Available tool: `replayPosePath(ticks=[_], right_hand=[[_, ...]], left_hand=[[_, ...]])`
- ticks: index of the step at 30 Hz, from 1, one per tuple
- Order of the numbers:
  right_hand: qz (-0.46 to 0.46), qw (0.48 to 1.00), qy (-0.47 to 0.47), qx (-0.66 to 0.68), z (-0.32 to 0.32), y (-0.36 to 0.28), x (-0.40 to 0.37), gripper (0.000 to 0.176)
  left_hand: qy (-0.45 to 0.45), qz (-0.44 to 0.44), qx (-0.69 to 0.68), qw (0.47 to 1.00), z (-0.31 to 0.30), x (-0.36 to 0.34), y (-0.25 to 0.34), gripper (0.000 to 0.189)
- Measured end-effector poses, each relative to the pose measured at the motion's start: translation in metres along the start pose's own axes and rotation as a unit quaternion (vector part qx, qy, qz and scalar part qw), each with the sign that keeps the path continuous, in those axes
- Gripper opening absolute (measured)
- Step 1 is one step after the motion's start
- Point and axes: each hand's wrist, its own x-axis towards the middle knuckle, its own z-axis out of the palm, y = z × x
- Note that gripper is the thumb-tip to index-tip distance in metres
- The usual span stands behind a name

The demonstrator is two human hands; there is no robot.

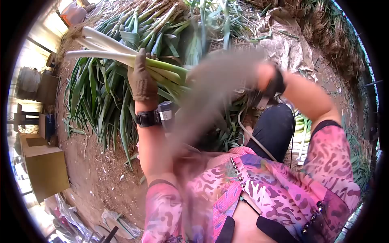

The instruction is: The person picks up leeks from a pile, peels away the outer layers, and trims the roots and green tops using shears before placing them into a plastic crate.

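My left hand, in a brown knit glove, is closed round several leeks. Their white ends point to the upper left and the green parts run right. My right hand, also gloved, is a brown smear of motion near the green end of the leeks; its fingers cannot be made out. Below the held leeks, a big heap of green leaves spreads on the ground. Each wrist wears a black strap with a small device.
More leeks lie at the top. A crumpled sheet covers ground at the upper right. Pale stalks lie beyond my dark-trousered knee. A cardboard box stands at the left. A thin hose curves by the knee.
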Motion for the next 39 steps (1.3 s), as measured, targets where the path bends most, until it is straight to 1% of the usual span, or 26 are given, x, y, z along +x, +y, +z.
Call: replayPosePath(ticks=[1,3,4,5,7,8,9,11,12,15,17,18,20,21,23,24,25,27,28,29,30,31,32,35,36,39], right_hand=[[0.016,0.999,0.015,0.049,0.025,0.003,0.006,0.034],[0.031,0.985,0.106,0.132,0.064,0.007,0.017,0.034],[0.029,0.979,0.147,0.139,0.077,0.011,0.023,0.034],[0.025,0.978,0.171,0.114,0.087,0.019,0.029,0.035],[0.012,0.982,0.191,-0.003,0.106,0.052,0.037,0.037],[0.006,0.978,0.195,-0.078,0.115,0.074,0.042,0.039],[-0.002,0.972,0.205,-0.112,0.12,0.09,0.048,0.039],[-0.02,0.97,0.22,-0.101,0.115,0.094,0.048,0.039],[-0.028,0.973,0.225,-0.053,0.113,0.094,0.043,0.039],[-0.031,0.983,0.182,-0.006,0.105,0.084,0.041,0.038],[0.017,0.985,0.12,-0.125,0.099,0.071,0.04,0.037],[0.062,0.965,0.081,-0.243,0.093,0.054,0.038,0.036],[0.075,0.938,0.065,-0.332,0.103,0.067,0.034,0.033],[0.045,0.946,0.089,-0.308,0.129,0.114,0.03,0.031],[0.09,0.941,-0.027,-0.326,0.156,0.156,0.009,0.025],[0.125,0.937,-0.086,-0.314,0.164,0.16,-0.005,0.023],[0.167,0.938,-0.103,-0.287,0.166,0.149,-0.019,0.023],[0.289,0.94,-0.021,-0.177,0.142,0.08,-0.029,0.033],[0.281,0.956,0.074,-0.035,0.138,0.066,-0.031,0.039],[0.267,0.943,0.167,0.11,0.137,0.055,-0.034,0.045],[0.245,0.9,0.257,0.252,0.138,0.05,-0.035,0.051],[0.187,0.928,0.28,0.157,0.144,0.053,-0.029,0.053],[0.128,0.943,0.301,0.058,0.153,0.061,-0.02,0.056],[0.062,0.941,0.315,-0.105,0.168,0.068,-0.004,0.04],[0.064,0.942,0.307,-0.115,0.169,0.068,-0.005,0.035],[0.078,0.96,0.227,-0.142,0.167,0.052,-0.024,0.024]], left_hand=[[0.011,0.007,-0.02,1.0,0.002,-0.001,0.003,0.032],[0.017,-0.005,-0.043,0.999,-0.003,-0.002,0.005,0.035],[0.026,-0.011,-0.04,0.999,-0.005,-0.002,0.006,0.035],[0.037,-0.016,-0.038,0.998,-0.008,-0.002,0.005,0.035],[0.011,0.044,0.04,0.998,-0.021,-0.003,0.003,0.036],[0.022,0.043,0.036,0.998,-0.022,-0.002,0.002,0.037],[0.032,0.043,0.033,0.998,-0.023,-0.001,0.002,0.037],[0.104,-0.02,-0.06,0.993,-0.02,0.005,0.002,0.039],[0.108,-0.027,-0.072,0.991,-0.023,0.006,0.002,0.038],[0.109,-0.041,-0.095,0.989,-0.029,0.01,-0.002,0.037],[0.102,-0.043,-0.095,0.989,-0.028,0.01,-0.005,0.037],[0.1,-0.035,-0.09,0.99,-0.028,0.008,-0.004,0.037],[0.094,-0.02,-0.081,0.992,-0.026,0.004,0.003,0.039],[0.102,-0.005,-0.098,0.99,-0.025,0.004,0.01,0.038],[0.124,0.026,-0.136,0.983,-0.031,0.004,0.023,0.037],[0.073,0.116,-0.089,0.987,-0.06,0.021,0.007,0.039],[0.102,0.078,-0.103,0.986,-0.064,0.017,0.013,0.04],[0.153,0.004,-0.132,0.979,-0.062,0.01,0.032,0.043],[0.159,-0.022,-0.145,0.976,-0.069,0.014,0.03,0.038],[0.153,0.011,-0.115,0.981,-0.073,0.014,0.026,0.04],[0.146,0.043,-0.084,0.985,-0.076,0.014,0.02,0.043],[0.141,0.065,-0.065,0.986,-0.077,0.015,0.015,0.046],[0.136,0.088,-0.045,0.986,-0.079,0.016,0.009,0.048],[0.133,0.115,-0.042,0.983,-0.075,0.019,0.005,0.049],[0.131,0.113,-0.048,0.984,-0.075,0.018,0.008,0.049],[0.165,0.106,-0.078,0.977,-0.079,0.014,0.025,0.051]])
